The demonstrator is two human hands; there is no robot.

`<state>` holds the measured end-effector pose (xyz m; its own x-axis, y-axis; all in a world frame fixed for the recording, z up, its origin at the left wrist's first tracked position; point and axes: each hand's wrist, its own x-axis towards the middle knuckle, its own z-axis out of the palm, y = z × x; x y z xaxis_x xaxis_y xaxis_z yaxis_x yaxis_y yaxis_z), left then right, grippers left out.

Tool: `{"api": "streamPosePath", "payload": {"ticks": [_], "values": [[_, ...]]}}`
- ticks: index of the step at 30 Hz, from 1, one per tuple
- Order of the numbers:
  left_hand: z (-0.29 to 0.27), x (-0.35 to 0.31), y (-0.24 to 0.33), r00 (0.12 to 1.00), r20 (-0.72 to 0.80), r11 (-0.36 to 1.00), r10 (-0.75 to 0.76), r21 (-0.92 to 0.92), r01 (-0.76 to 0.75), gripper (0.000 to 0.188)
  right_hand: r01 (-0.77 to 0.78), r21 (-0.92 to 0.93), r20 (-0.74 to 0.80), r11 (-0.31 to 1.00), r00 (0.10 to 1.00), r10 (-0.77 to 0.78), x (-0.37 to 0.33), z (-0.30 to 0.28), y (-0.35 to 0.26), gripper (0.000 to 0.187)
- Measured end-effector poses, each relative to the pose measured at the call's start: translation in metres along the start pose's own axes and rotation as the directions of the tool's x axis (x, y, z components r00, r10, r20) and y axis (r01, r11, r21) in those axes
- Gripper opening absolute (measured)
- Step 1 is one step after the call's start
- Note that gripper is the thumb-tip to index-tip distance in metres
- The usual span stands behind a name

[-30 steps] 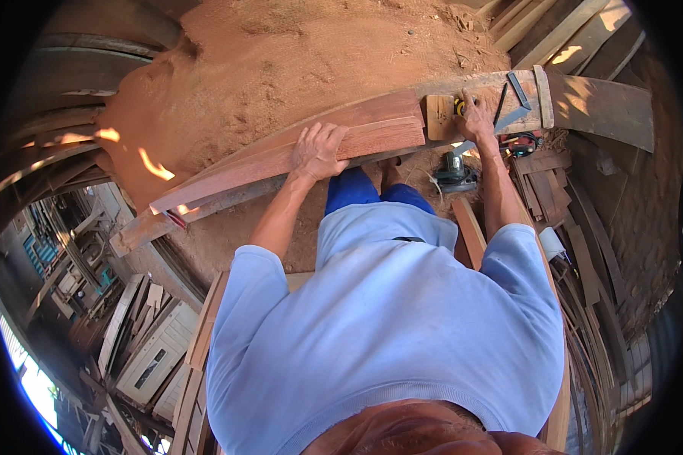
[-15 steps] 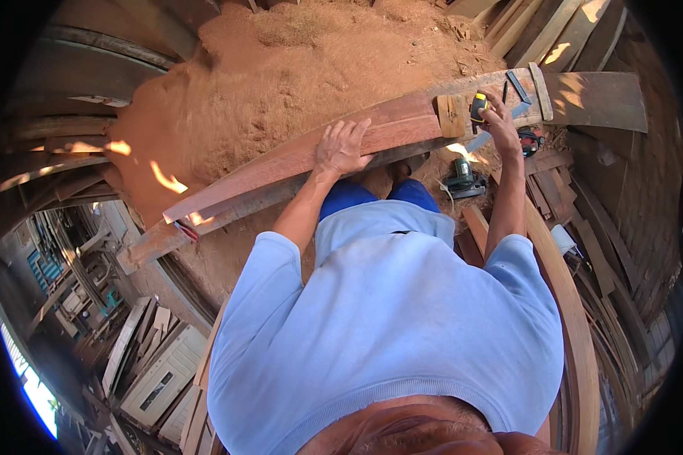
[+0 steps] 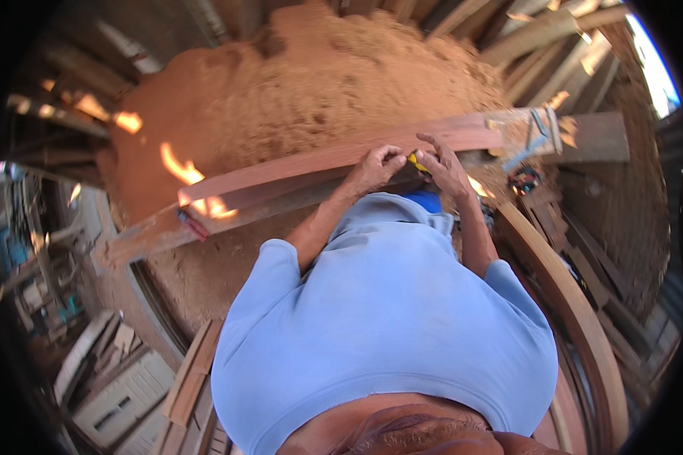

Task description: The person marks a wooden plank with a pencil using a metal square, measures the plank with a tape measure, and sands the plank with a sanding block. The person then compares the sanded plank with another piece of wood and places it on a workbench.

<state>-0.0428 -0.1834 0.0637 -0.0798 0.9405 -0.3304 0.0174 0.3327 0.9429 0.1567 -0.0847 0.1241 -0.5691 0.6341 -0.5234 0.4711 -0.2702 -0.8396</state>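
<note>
Yellow-and-black tape measure (image 3: 416, 161) (pretty sure that's what it is) is up between your hands, over the near edge of the reddish plank (image 3: 303, 165), right of the plank's middle. Your right hand (image 3: 444, 171) has it held at the fingertips, with the index finger sticking out. Your left hand (image 3: 376, 170) is narrow, thumb and fingers curled close just beside the tape; can't tell if they're pinching any of it.

So the step in hand looks like handling the tape with both hands, no blade visibly out. Judging by that, your next move calls for a firm right grip and free left fingertips.

Plank's lying along the workbench (image 3: 148, 231), with a bluish square (image 3: 527, 154) by the bench's right end and a red-handled tool (image 3: 193, 226) at the near edge toward its left end. Labels? Too small and blurry, no brand or writing you could read.
</note>
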Motion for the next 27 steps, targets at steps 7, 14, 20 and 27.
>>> {"api": "streamPosePath", "payload": {"ticks": [7, 14, 20, 27], "values": [[-0.131, -0.1, -0.056, 0.95, 0.15, 0.906, -0.273, -0.292, 0.307, 0.041, 0.268, -0.403, 0.233, 0.875, 0.955, -0.185, 0.02, 0.167, -0.046, 0.082], [-0.178, -0.144, -0.081, 0.996, 0.0, 0.912, -0.09, -0.403, 0.082, 0.025, 0.416, -0.449, 0.519, 0.791, 0.842, -0.148, 0.034, 0.216, -0.08, 0.064], [-0.255, -0.183, -0.087, 0.925, -0.367, 0.582, -0.099, -0.776, -0.245, 0.022, 0.366, -0.545, 0.443, 0.754, 0.89, -0.111, 0.047, 0.178, -0.091, 0.052], [-0.426, -0.27, -0.102, 0.633, -0.77, 0.997, -0.079, -0.068, 0.041, 0.026, 0.425, -0.673, 0.312, 0.606, 0.905, -0.288, 0.067, 0.134, -0.065, 0.045]]}}
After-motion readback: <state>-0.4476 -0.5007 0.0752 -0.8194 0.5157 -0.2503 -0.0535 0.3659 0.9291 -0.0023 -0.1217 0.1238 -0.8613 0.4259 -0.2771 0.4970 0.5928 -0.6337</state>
